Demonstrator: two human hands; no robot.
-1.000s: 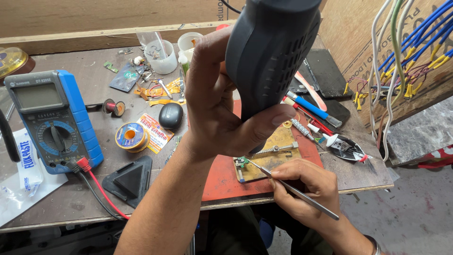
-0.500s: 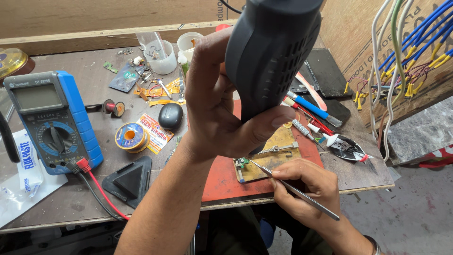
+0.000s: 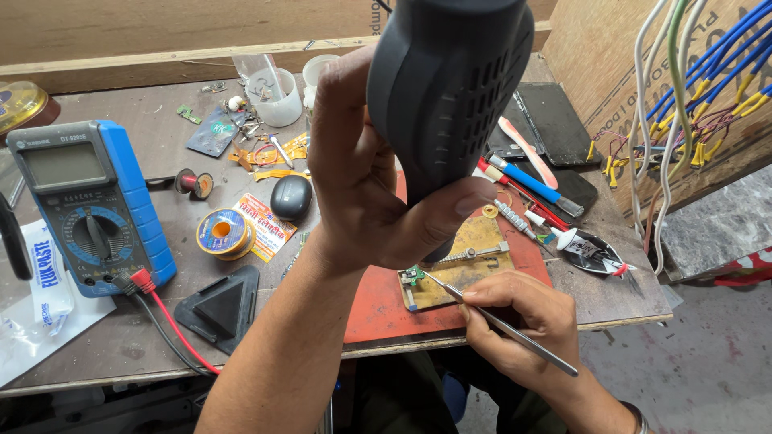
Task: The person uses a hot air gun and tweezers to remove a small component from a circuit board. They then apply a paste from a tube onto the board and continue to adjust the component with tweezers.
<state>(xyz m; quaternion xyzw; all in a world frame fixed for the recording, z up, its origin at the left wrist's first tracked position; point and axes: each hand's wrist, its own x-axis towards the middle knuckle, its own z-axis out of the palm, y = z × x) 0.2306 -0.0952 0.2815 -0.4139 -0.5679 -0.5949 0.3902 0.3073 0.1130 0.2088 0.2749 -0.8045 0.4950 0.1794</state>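
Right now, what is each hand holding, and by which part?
The left hand grips the dark grey hot-air gun around its body, nozzle pointing down. The right hand pinches metal tweezers near the middle, tips at the small green circuit board.

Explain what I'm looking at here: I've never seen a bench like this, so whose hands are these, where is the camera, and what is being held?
The one view comes from a camera on the person's head, looking down at their own hands. The left hand grips a dark grey hot-air gun, nozzle down over a small green circuit board clamped on a brass-coloured holder. The right hand holds metal tweezers with the tip at that board. On the worktable lie a blue multimeter, a solder spool and a red mat.
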